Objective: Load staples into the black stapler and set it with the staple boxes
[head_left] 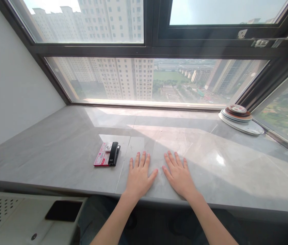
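Observation:
Both palms rest flat on the grey tiled windowsill [64, 143], side by side with a small gap between the thumbs. My left hand [140, 175] has its fingers stretched out and holds nothing. My right hand [178, 173] also lies with fingers spread, nothing in it. To the left of my left hand, not touching it, is a black stapler [113, 154]. It lies against a pink-and-white printed box or packet [101, 159], with a small whitish piece [108, 147] on top that I cannot make out.
A stack of plates or round lids [238, 115] stands in the right back corner by the window frame [133, 51]. A white wall [11, 75] bounds the left side. Below the sill's front edge, a black phone-like slab [63, 211] lies on a white perforated surface [13, 224].

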Demonstrator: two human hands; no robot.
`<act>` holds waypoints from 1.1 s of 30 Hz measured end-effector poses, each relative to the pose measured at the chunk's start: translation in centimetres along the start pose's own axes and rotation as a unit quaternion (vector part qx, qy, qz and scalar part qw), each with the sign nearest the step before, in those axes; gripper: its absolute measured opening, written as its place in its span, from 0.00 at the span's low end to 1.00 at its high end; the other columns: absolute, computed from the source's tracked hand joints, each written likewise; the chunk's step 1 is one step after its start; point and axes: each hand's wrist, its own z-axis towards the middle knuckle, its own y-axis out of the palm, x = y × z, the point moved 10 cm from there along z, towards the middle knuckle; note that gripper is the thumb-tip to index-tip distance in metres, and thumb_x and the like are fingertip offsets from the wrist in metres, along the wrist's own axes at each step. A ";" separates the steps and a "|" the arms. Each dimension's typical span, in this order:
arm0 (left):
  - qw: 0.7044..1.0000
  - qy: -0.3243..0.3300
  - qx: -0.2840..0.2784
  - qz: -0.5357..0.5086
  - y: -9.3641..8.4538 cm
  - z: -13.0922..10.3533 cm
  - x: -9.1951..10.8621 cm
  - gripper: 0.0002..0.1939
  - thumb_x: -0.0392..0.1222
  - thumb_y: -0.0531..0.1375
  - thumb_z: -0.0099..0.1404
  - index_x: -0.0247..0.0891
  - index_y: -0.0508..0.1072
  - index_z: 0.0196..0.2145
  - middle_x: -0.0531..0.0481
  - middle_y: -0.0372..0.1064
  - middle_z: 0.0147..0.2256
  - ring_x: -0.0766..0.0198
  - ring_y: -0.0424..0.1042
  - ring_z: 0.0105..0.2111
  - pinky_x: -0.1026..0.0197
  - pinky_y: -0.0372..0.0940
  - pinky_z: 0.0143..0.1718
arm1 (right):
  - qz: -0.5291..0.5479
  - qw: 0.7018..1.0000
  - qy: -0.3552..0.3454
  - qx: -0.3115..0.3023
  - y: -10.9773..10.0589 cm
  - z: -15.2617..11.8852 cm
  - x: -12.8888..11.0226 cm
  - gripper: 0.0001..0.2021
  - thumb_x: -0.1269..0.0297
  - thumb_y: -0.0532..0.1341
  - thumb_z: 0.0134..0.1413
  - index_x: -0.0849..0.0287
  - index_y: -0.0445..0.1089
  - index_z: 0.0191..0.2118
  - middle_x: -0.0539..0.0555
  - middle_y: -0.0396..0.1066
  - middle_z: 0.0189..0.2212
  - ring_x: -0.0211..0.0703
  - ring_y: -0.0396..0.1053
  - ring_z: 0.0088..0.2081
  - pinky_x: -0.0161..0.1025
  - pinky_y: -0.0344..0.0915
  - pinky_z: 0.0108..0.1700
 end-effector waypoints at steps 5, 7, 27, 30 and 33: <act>1.000 -0.003 0.007 0.005 -0.1 0.0 0.0 0.35 0.59 0.48 0.76 0.48 0.48 0.75 0.49 0.42 0.75 0.42 0.37 0.75 0.32 0.38 0.72 | -0.026 1.000 -0.002 -0.012 0.2 -0.1 0.1 0.30 0.49 0.52 0.71 0.43 0.52 0.75 0.50 0.48 0.74 0.59 0.39 0.75 0.68 0.33 0.73; 1.000 -0.002 0.004 0.007 -0.1 -0.1 0.0 0.35 0.59 0.47 0.76 0.48 0.48 0.75 0.48 0.42 0.75 0.42 0.38 0.75 0.32 0.38 0.72 | -0.023 1.000 0.001 -0.018 0.3 -0.1 0.4 0.30 0.49 0.52 0.71 0.43 0.52 0.75 0.50 0.48 0.74 0.59 0.40 0.75 0.69 0.34 0.73; 0.979 0.178 -0.104 -0.001 0.5 -2.3 1.8 0.37 0.47 0.50 0.77 0.53 0.38 0.76 0.57 0.39 0.75 0.43 0.28 0.75 0.35 0.34 0.73 | 0.176 0.965 0.025 -0.194 11.4 14.2 -20.8 0.45 0.31 0.62 0.56 0.60 0.56 0.67 0.68 0.63 0.62 0.63 0.68 0.56 0.55 0.68 0.54; 0.974 0.192 -0.121 -0.027 -0.2 -2.4 2.2 0.37 0.46 0.52 0.75 0.54 0.41 0.76 0.57 0.42 0.75 0.43 0.35 0.75 0.34 0.37 0.73 | 0.129 0.975 0.012 -0.180 11.9 15.4 -20.9 0.37 0.39 0.65 0.57 0.63 0.62 0.61 0.68 0.66 0.58 0.61 0.68 0.54 0.52 0.69 0.51; 0.979 0.168 -0.078 -0.080 -1.9 -1.8 2.1 0.30 0.45 0.55 0.73 0.52 0.60 0.71 0.55 0.60 0.69 0.46 0.54 0.71 0.44 0.55 0.69 | 0.103 0.981 -0.004 -0.165 10.3 15.5 -18.5 0.25 0.54 0.66 0.57 0.61 0.66 0.57 0.65 0.69 0.55 0.59 0.67 0.54 0.50 0.67 0.52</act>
